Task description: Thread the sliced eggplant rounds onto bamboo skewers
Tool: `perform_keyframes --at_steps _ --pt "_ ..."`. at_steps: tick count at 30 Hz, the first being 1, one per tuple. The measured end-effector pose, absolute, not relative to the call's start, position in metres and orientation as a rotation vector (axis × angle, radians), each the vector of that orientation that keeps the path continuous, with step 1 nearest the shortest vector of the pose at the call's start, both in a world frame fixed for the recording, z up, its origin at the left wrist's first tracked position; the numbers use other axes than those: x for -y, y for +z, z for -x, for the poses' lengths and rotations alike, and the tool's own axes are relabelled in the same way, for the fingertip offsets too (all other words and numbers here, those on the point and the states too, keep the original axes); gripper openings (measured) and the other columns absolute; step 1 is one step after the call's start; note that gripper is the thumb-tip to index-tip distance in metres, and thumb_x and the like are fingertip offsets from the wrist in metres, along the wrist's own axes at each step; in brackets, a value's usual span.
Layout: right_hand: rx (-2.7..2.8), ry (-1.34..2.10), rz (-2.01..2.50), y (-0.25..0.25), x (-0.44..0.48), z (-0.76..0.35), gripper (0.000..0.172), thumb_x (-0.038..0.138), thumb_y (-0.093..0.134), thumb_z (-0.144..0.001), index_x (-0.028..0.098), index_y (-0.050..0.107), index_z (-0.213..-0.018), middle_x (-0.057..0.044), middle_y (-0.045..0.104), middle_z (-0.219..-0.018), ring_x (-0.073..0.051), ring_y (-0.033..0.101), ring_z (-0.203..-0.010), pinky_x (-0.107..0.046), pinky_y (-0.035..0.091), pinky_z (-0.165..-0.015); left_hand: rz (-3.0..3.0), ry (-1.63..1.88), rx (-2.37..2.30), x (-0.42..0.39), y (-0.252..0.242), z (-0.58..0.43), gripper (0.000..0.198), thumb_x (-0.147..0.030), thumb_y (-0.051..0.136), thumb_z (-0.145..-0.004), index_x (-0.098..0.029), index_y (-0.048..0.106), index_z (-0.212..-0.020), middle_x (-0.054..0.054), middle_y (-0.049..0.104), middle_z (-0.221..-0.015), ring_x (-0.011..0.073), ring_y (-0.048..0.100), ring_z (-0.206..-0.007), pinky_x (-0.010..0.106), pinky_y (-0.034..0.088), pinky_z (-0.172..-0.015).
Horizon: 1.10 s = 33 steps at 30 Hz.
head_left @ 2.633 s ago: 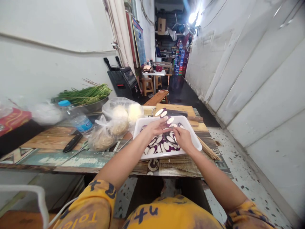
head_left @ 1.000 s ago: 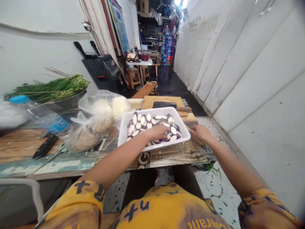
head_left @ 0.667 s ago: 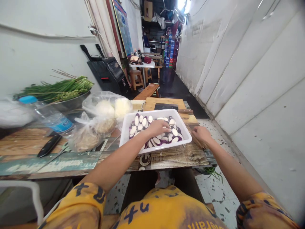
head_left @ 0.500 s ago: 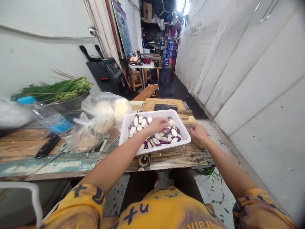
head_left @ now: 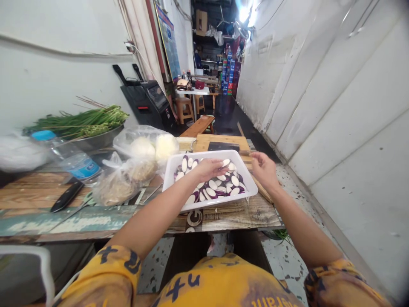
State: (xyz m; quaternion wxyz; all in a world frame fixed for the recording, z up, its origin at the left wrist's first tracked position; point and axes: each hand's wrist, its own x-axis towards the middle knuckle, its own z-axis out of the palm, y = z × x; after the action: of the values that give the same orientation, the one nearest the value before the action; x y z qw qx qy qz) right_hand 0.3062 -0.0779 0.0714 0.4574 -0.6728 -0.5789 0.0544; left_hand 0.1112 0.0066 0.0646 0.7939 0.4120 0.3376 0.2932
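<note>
A white plastic tray (head_left: 252,190) in front of me holds many oval eggplant slices (head_left: 212,184) with purple skin and white flesh. My left hand (head_left: 208,169) reaches over the tray, its fingertips closed on one eggplant slice (head_left: 226,163). Just beyond the tray's right edge, my right hand (head_left: 265,170) is raised in a pinch. A thin bamboo skewer (head_left: 240,128) appears to stick up from it, partly blurred. Beneath that hand, a bundle of skewers (head_left: 263,189) lies on the table, partly covered by my wrist.
Behind the tray lies a cutting board (head_left: 207,140) with a cleaver (head_left: 223,146) on it. To the left are knotted plastic bags (head_left: 115,185), a water bottle (head_left: 79,165), a black-handled knife (head_left: 67,196) and a metal bowl (head_left: 105,137) of skewered greens. A white wall (head_left: 351,106) runs along the right.
My right hand has risen from the skewer bundle with what looks like a skewer. The left hand has turned slightly, with an eggplant slice now showing at its fingertips.
</note>
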Motion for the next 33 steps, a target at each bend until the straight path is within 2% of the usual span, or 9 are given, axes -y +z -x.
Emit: perform_keyframes --at_steps 3,6,10,12,16,22,33 --pt "1.581 0.292 1.661 0.07 0.108 -0.28 0.039 0.034 0.044 -0.084 0.016 0.061 -0.114 -0.005 0.069 -0.087 -0.014 0.058 -0.065 -0.023 0.044 -0.061 -0.779 0.737 -0.771 -0.013 0.062 -0.112 0.007 -0.005 0.055 -0.081 -0.004 0.062 -0.082 0.014 0.067 -0.083 0.0173 0.067 -0.077 0.025 0.056 -0.071" --pt "1.655 0.164 1.693 0.06 0.13 -0.265 0.039 0.034 0.043 -0.085 0.02 0.064 -0.115 -0.005 0.07 -0.095 -0.014 0.062 -0.069 -0.024 0.044 -0.063 -0.681 0.83 -0.773 -0.019 0.061 -0.11 0.005 -0.004 0.056 -0.08 -0.005 0.061 -0.081 0.012 0.066 -0.079 0.0165 0.067 -0.072 0.025 0.056 -0.065" --pt "1.662 0.07 1.768 0.051 0.141 -0.259 0.034 0.03 0.046 -0.082 0.022 0.07 -0.105 -0.003 0.071 -0.075 -0.013 0.057 -0.053 -0.023 0.041 -0.054 -0.553 0.926 -0.811 -0.028 0.062 -0.105 0.002 -0.006 0.057 -0.08 -0.007 0.059 -0.081 0.008 0.065 -0.071 0.0115 0.063 -0.059 0.018 0.051 -0.052" --pt "1.675 0.068 1.758 0.048 0.142 -0.259 0.033 0.03 0.048 -0.08 0.022 0.071 -0.103 -0.001 0.07 -0.07 -0.012 0.057 -0.051 -0.022 0.041 -0.053 -0.489 0.945 -0.83 -0.031 0.063 -0.103 0.001 -0.006 0.058 -0.08 -0.007 0.059 -0.08 0.008 0.064 -0.068 0.0085 0.06 -0.054 0.015 0.048 -0.047" --pt "1.728 0.037 1.753 0.045 0.143 -0.258 0.033 0.031 0.047 -0.082 0.024 0.069 -0.106 -0.001 0.072 -0.082 -0.014 0.063 -0.063 -0.023 0.044 -0.058 -0.439 0.936 -0.835 -0.034 0.063 -0.101 0.002 -0.006 0.059 -0.079 -0.006 0.058 -0.079 0.01 0.064 -0.071 0.0054 0.055 -0.049 0.011 0.043 -0.042" --pt "1.755 0.034 1.772 0.045 0.144 -0.257 0.033 0.032 0.046 -0.084 0.025 0.068 -0.108 -0.002 0.072 -0.093 -0.017 0.066 -0.073 -0.024 0.046 -0.063 -0.429 0.91 -0.797 -0.034 0.064 -0.103 0.002 -0.006 0.058 -0.08 -0.005 0.057 -0.079 0.012 0.064 -0.072 0.0043 0.054 -0.048 0.01 0.043 -0.041" --pt "1.758 0.013 1.765 0.044 0.144 -0.257 0.034 0.032 0.045 -0.085 0.025 0.068 -0.109 -0.002 0.072 -0.089 -0.015 0.066 -0.068 -0.023 0.044 -0.058 -0.417 0.935 -0.806 -0.031 0.068 -0.104 0.002 -0.004 0.058 -0.079 -0.004 0.056 -0.079 0.012 0.063 -0.07 0.0046 0.054 -0.047 0.009 0.043 -0.04"
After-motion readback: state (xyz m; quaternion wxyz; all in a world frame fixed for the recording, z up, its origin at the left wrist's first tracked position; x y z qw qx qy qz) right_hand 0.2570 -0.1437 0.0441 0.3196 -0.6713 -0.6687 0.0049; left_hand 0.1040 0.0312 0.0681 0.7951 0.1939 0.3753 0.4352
